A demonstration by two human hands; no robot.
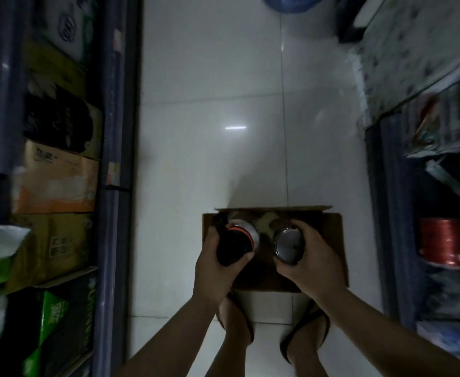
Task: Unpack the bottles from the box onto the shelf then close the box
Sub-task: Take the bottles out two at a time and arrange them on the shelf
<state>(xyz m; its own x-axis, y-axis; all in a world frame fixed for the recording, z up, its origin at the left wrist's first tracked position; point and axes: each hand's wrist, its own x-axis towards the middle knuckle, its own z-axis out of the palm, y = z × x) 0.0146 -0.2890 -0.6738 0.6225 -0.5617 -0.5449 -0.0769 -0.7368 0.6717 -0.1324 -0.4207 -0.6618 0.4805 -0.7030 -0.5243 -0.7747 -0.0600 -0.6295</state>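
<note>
Below, two bottles over one open box (pixel 335 240) — left hand (pixel 215 270) clasps the black-lidded bottle (pixel 233 244), right hand (pixel 313 257) the silver-capped bottle (pixel 287 244).

open cardboard box (pixel 332 240) on floor, dark bottle (pixel 233 247), silver-topped bottle (pixel 288 246)

A broad strip of glossy white tiled floor (pixel 250 118) runs open up the middle of the frame, from the brown cardboard box (pixel 335 240) at lower centre to a blue round container (pixel 288 2) at the top edge. Along the left side, a dark metal shelf upright (pixel 114 159) fronts tightly stacked cardboard cartons (pixel 57 180). At right, another dark shelving unit (pixel 386 213) crowds in, holding a red wire spool (pixel 445 242). Inside the box, 2 hands holding bottles fill most of the opening.
</note>
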